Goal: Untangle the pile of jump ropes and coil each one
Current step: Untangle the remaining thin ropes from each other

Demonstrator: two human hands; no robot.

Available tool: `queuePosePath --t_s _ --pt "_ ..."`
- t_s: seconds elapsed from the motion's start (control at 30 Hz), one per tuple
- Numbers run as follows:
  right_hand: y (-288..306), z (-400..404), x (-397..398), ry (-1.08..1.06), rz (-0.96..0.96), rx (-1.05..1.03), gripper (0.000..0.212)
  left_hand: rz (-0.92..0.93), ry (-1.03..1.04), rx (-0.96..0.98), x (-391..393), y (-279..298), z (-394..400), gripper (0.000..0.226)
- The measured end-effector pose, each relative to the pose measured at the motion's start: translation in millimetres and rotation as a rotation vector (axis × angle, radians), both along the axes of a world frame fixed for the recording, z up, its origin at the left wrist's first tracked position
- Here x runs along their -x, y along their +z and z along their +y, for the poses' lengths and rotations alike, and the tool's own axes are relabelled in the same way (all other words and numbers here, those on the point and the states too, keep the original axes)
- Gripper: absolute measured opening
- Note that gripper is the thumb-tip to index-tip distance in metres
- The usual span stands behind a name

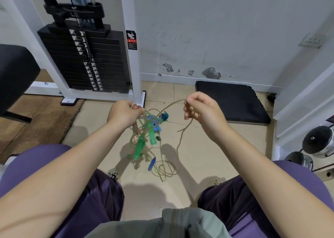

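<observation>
Beige floor tiles (189, 165) under tangled jump ropes (144, 138); left hand (124, 114) and right hand (202, 109) each grip strands.

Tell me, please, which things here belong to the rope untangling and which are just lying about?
Part of the job:
- tangle of ropes, held by left hand
- green handles
- blue handle
- loose strand, pinched by right hand

Just lying about:
- weight stack
- black mat
- dumbbells
- bench pad

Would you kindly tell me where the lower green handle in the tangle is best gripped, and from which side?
Probably round the middle of the lower green handle, coming from its left: it hangs tilted, and cords crowd its right and lower end. The left hand is nearest but already holds cords.
</observation>
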State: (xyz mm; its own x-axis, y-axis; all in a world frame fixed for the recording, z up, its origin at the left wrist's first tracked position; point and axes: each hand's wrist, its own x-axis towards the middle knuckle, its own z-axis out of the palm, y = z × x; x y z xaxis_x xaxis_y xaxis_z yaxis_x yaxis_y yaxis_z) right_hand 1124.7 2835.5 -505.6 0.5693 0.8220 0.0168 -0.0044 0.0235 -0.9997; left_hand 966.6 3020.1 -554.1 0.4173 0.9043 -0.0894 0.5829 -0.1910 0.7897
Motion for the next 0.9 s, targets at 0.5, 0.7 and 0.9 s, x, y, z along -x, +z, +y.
queuePosePath --t_s 0.5,0.7,0.9 --pt "-15 3 18 0.162 -0.19 0.405 0.017 -0.39 -0.323 0.34 -5 19 -24 0.026" --pt "-22 6 20 0.169 -0.462 0.486 0.026 -0.308 -0.276 0.337 -5 13 -23 0.024" --pt "-25 6 20 0.213 -0.465 0.484 0.013 -0.271 -0.242 0.305 -6 6 -16 0.028"
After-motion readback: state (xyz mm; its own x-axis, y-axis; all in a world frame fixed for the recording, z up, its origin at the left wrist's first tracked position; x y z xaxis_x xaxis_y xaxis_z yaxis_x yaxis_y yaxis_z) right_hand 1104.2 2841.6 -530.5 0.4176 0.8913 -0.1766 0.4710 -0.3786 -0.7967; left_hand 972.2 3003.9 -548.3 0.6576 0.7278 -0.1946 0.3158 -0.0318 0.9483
